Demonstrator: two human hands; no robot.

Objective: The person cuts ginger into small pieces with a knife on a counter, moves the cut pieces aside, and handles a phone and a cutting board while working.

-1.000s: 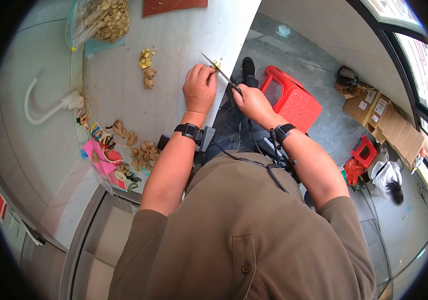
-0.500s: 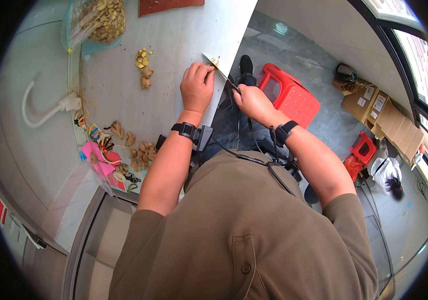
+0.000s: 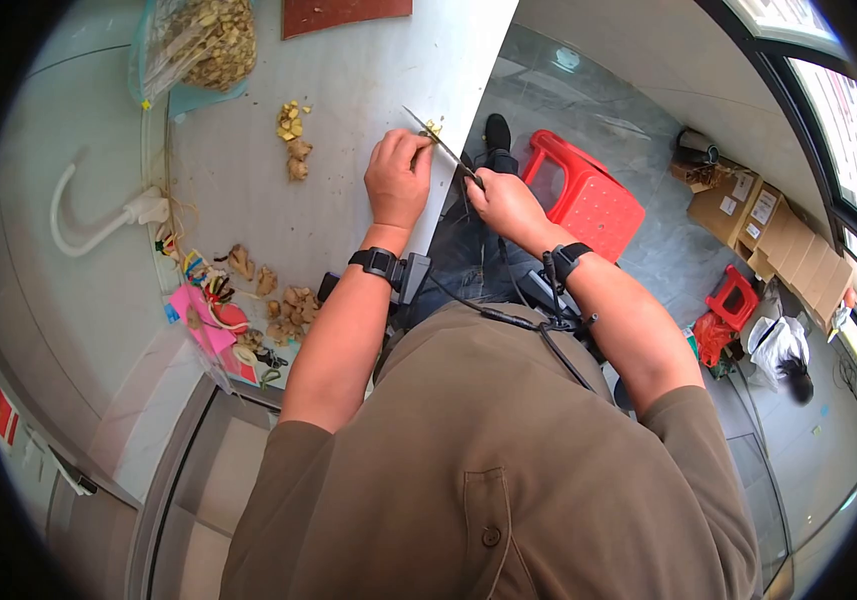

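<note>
My right hand is closed around the handle of a knife, its thin blade slanting up and left over the edge of the light table. Bent fingers of my left hand pinch a piece of ginger against the tabletop, right beside the blade; most of that piece is hidden. Small yellow ginger bits lie by the blade's far side. To the left sits a small heap of cut ginger, with a knobbly uncut ginger root just below it.
A clear bag of ginger pieces lies at the upper left, near a reddish-brown board. More ginger roots rest by my left forearm, beside tangled coloured cords. A red stool stands on the floor at right.
The knife blade has turned and now appears narrower, closer to edge-on. Both hands keep nearly the same place and hold, while the whole view has shifted slightly.
</note>
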